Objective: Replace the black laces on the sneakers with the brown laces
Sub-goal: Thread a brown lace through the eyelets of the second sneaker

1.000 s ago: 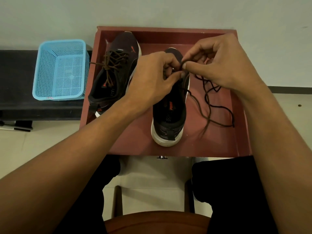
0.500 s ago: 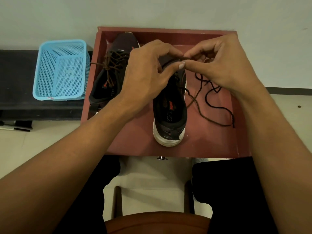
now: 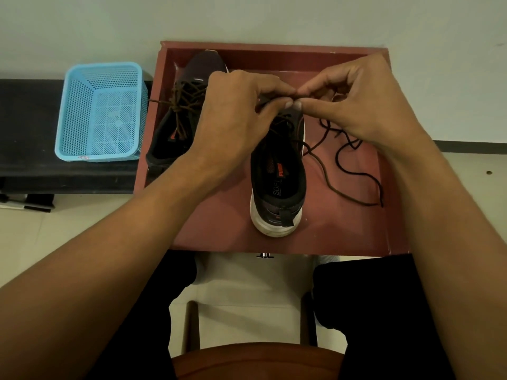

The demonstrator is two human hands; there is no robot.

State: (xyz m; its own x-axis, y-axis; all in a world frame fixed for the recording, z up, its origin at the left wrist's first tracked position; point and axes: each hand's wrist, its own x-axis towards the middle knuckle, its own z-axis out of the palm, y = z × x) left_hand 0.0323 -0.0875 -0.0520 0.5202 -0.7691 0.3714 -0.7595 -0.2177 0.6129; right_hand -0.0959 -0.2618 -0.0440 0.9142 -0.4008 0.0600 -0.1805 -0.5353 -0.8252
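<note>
Two dark sneakers stand in a red tray (image 3: 395,231). The left sneaker (image 3: 175,133) carries a tied brown lace (image 3: 181,105). The right sneaker (image 3: 277,182) stands heel toward me with a white sole. My left hand (image 3: 236,119) and my right hand (image 3: 359,105) meet fingertip to fingertip over its eyelets, both pinching a brown lace whose free end (image 3: 326,176) trails right across the tray floor. A loose black lace (image 3: 354,165) lies beside it, right of the shoe. My hands hide the shoe's front.
A light blue plastic basket (image 3: 101,111) sits on a black bench (image 3: 27,138) left of the tray. A pale wall rises right behind the tray. My legs and a wooden seat edge (image 3: 255,360) are below, and a pen (image 3: 24,207) lies on the floor at the left.
Both hands have lifted slightly away from me along the right shoe's eyelets and drawn the brown lace with them; its trailing end has shifted on the tray.
</note>
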